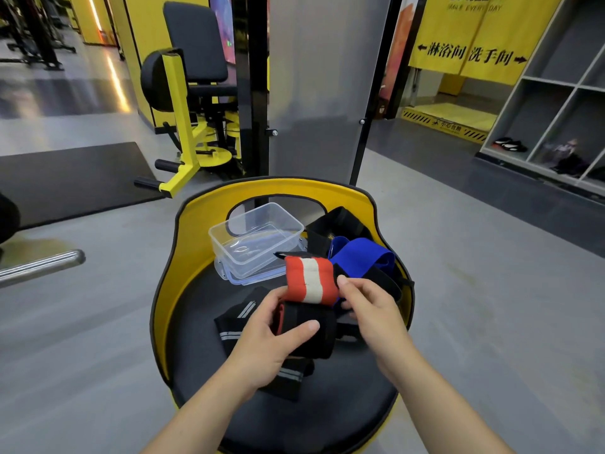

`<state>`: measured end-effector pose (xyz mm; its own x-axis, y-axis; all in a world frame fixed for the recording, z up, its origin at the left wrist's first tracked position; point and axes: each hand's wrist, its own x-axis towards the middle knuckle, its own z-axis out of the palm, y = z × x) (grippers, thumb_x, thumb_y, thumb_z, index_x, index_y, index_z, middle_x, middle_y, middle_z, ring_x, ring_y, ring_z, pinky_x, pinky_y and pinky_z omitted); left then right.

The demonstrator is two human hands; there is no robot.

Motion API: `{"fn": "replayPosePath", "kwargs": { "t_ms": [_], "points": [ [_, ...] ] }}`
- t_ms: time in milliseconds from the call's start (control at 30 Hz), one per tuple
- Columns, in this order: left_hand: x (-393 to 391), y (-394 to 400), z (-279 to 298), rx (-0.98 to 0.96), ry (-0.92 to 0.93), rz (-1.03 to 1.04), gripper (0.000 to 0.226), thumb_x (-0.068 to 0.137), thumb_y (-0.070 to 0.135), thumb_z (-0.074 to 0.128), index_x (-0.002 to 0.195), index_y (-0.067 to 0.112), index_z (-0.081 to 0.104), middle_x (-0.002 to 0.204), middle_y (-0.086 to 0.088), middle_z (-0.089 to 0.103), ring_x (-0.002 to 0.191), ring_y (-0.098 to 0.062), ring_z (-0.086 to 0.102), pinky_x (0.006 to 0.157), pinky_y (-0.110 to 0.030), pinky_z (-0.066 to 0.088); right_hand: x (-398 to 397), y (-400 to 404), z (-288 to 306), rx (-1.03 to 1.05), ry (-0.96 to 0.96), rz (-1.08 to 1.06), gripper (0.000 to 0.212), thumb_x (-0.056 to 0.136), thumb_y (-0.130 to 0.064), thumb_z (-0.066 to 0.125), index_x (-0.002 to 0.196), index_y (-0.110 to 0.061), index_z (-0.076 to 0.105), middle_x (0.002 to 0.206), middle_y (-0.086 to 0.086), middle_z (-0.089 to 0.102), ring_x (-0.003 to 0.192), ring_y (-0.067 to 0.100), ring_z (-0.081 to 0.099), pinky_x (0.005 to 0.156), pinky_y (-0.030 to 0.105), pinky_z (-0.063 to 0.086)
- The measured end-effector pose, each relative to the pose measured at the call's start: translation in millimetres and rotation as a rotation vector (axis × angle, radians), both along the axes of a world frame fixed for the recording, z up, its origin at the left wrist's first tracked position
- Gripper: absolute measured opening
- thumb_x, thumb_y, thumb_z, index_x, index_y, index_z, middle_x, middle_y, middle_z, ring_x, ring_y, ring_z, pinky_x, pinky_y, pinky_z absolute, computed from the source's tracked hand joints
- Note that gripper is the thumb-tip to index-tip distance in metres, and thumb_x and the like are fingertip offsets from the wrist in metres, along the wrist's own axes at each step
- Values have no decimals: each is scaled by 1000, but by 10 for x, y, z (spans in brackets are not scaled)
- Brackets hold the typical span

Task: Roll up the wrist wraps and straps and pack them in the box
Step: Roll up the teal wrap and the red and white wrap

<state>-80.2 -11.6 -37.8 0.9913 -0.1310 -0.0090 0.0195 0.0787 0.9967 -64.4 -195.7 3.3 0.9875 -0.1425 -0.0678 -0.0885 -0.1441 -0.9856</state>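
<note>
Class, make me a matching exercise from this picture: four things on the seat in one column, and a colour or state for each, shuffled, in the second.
Things:
1. red-and-white wrap
2. box
3. blue wrap
4. grey-striped wrap

States:
A. clear, nothing packed in it
B. lying partly under the left hand
C. held in both hands
D. lying right of the box, untouched

Pairs: 1-C, 2-A, 3-D, 4-B

Yellow curtain (471, 37) showing "SMILE EVERY DAY" and arrowed "淋浴间 洗手间", striped floor strip (448, 123) bearing small unreadable characters
</note>
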Motion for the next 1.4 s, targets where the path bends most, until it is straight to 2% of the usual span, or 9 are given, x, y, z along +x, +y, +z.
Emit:
{"fn": "replayPosePath", "kwargs": {
  "t_ms": [167,333,533,667,767,933,1100,1233,1400],
  "points": [
    [-30,-54,-46,81,-33,-87,55,86,16,83,134,31,62,126,6,74,122,-14,67,105,-35,51,57,8,-43,113,56,14,19,90,-29,77,105,-20,71,77,-7,75,67,-2,66,61,14,50],
    [-19,-48,-72,66,9,-55,50,85,16,84,128,31,62,119,5,76,115,-14,70,99,-33,56,151,-3,-94,219,171,87,26,91,-23,75,116,-17,74,94,4,76,83,17,64,79,29,52],
    [-52,-82,-72,-8,149,-47,50,78,29,85,122,33,61,113,-3,76,100,-22,76,86,-48,64,143,44,-116,246,135,135,20,96,-19,70,115,-15,74,111,9,77,109,28,72,100,42,56],
    [-71,-83,-40,-65,216,-51,44,86,19,84,121,31,60,112,-2,77,99,-25,77,73,-49,64,141,60,-91,132,21,89,15,98,-21,68,111,-22,76,105,-1,78,103,13,72,81,24,59],
    [-88,-97,-11,-85,248,-51,39,89,20,79,121,31,60,111,-1,76,99,-29,77,72,-55,64,137,58,-97,71,-52,90,14,98,-18,68,107,-26,76,102,-7,77,98,8,71,78,20,56],
    [-42,-80,22,-119,275,32,30,96,22,72,123,34,65,113,-1,75,96,-32,77,75,-65,62,89,86,-75,-2,-90,192,20,94,-5,68,104,-22,75,98,0,76,97,11,71,89,33,60],
    [-25,-57,67,-177,337,94,24,97,24,70,120,34,70,113,-1,77,94,-26,79,69,-48,64,24,157,-181,-4,-125,315,17,92,-16,74,102,-3,72,105,19,66,96,16,65,97,46,53],
    [20,17,64,-259,415,131,20,100,15,65,112,28,73,118,-9,75,98,-27,78,68,-44,62,-16,215,-242,-126,-198,386,17,94,-19,74,102,-31,79,112,-2,63,111,8,62,100,29,50],
    [103,116,107,-488,505,69,44,84,-3,58,120,18,71,126,-16,71,115,-37,68,72,-51,62,-33,184,-224,-126,-263,350,29,93,-10,74,102,-37,78,119,-6,64,115,4,62,98,19,49]
  ]
}}
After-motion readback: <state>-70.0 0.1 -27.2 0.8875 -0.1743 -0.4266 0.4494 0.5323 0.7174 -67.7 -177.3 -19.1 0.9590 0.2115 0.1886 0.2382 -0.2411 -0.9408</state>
